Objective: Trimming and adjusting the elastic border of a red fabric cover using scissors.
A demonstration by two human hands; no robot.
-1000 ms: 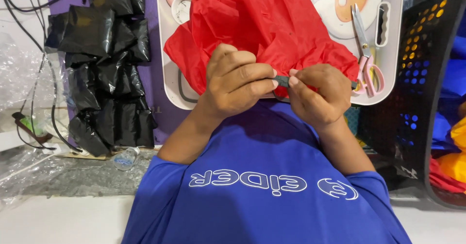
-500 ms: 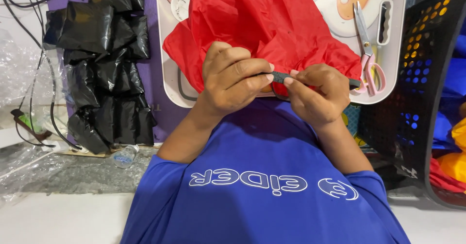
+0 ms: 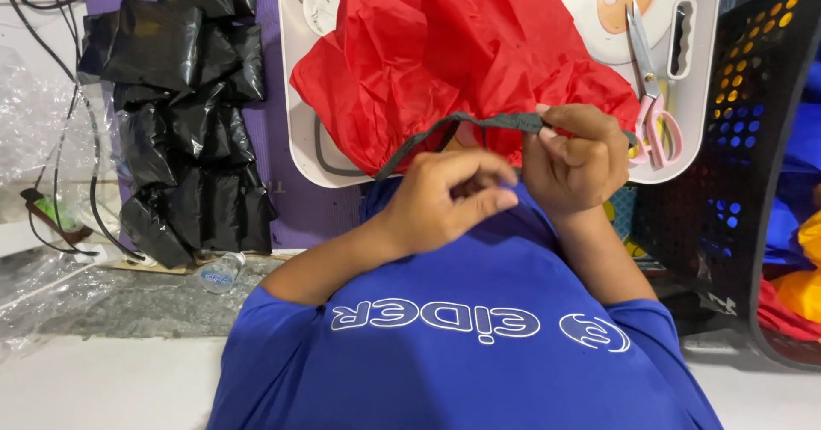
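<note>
Red fabric (image 3: pixel 445 62) is the biggest thing before me, a crumpled nylon heap lying over the white tray (image 3: pixel 295 130) and reaching down to its near edge. Black folded pouches (image 3: pixel 184 113) are stacked beyond the tray's left edge, a black perforated crate (image 3: pixel 744 130) stands off its right edge, and scissors (image 3: pixel 650 88) with pink handles lie on the tray near its right edge. My right hand (image 3: pixel 581 156) pinches one end of the dark drawstring (image 3: pixel 479 124), which runs slack from it down into the fabric's hem. My left hand (image 3: pixel 445 199) is curled loosely just under the cord, grasping nothing that I can make out. I judge the cord could slip from so light a pinch, or a hard pull could bunch the hem and drag the heap off the tray
</note>
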